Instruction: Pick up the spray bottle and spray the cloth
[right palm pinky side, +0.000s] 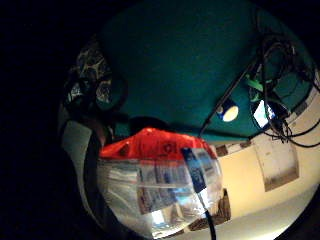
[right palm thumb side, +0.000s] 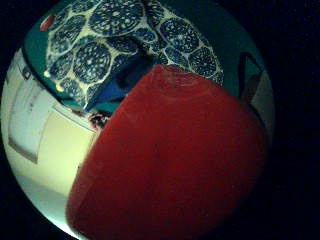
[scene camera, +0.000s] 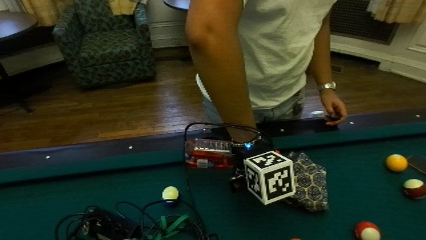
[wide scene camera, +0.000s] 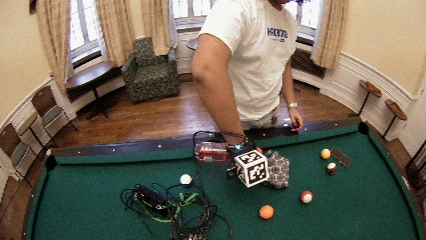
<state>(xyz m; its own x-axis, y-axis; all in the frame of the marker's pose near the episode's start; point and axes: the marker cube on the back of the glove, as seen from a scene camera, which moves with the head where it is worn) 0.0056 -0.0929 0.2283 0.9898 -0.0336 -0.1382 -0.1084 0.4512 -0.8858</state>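
Gloved right hand (scene camera: 247, 150) low over green counter (scene camera: 100, 185), just inside far rail. Fingers hidden behind marker; grip cannot tell. Spray bottle (right palm pinky side: 160, 185), red top and clear labelled body, close against palm; red top (right palm thumb side: 170, 165) fills thumb-side view. Patterned cloth (scene camera: 307, 182) folded on felt just right of hand. Billiard balls (scene camera: 396, 162) further right; open felt nearer.

Dim room w/ window daylight behind; palm views dark, edges warped, blurry.
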